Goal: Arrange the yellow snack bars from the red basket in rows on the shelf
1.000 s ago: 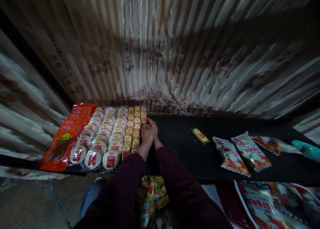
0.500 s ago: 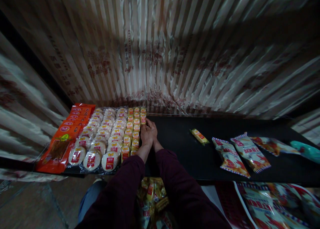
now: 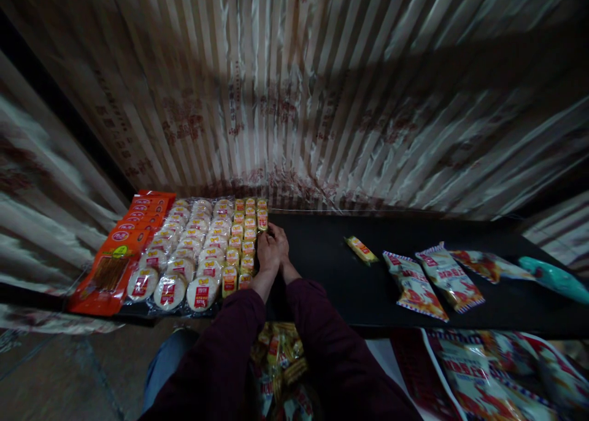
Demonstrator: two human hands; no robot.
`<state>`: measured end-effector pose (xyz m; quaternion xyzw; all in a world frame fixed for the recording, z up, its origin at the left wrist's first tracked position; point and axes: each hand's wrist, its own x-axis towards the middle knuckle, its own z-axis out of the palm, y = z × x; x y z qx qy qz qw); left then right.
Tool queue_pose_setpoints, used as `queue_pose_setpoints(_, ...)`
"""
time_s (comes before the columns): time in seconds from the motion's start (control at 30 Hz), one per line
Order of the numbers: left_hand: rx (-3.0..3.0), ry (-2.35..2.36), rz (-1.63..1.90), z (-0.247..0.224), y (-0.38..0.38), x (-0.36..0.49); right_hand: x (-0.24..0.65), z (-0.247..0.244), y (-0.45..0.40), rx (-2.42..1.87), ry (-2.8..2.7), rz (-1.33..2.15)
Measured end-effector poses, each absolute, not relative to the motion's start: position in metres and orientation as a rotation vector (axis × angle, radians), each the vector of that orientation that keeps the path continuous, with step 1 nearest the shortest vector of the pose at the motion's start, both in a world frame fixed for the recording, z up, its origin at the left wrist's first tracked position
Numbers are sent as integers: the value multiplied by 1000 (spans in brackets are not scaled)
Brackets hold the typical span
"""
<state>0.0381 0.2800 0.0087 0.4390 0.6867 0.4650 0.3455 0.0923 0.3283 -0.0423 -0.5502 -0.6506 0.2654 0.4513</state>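
Note:
Both hands are close together at the near end of the short right-hand column of small yellow snack packets [image 3: 262, 220]. My left hand [image 3: 268, 255] has its fingers drawn together just below the front packet of that column. My right hand [image 3: 281, 243] presses in beside it, fingers curled and turned toward the same spot. Whatever lies between the fingers is hidden by the hands and the dim light. Left of them stand two longer columns of yellow packets [image 3: 234, 244], then several columns of round white rice crackers [image 3: 202, 293] in clear wrap.
Orange snack bags [image 3: 108, 261] overlap at the left end of the black table [image 3: 317, 255]. One yellow packet [image 3: 361, 250] lies alone to the right, before striped snack bags [image 3: 416, 286] and a teal bag [image 3: 554, 278]. Below the edge are more yellow packets [image 3: 285, 359] and a bag-filled container [image 3: 442, 372].
My hands have drawn slightly toward me along the right-hand column, staying together. The objects on the right appear shifted a little leftward as the view turned.

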Motion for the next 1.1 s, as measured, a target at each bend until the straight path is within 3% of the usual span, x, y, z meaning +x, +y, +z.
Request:
queue_pose_setpoints(0.4,1085,1859,1151,12,236,48,104,-43,283,-1428,-1576,669)
queue_pose_setpoints(1.1,1532,1637,1204,-8,58,31,107,-42,100,-1401,-1752,580)
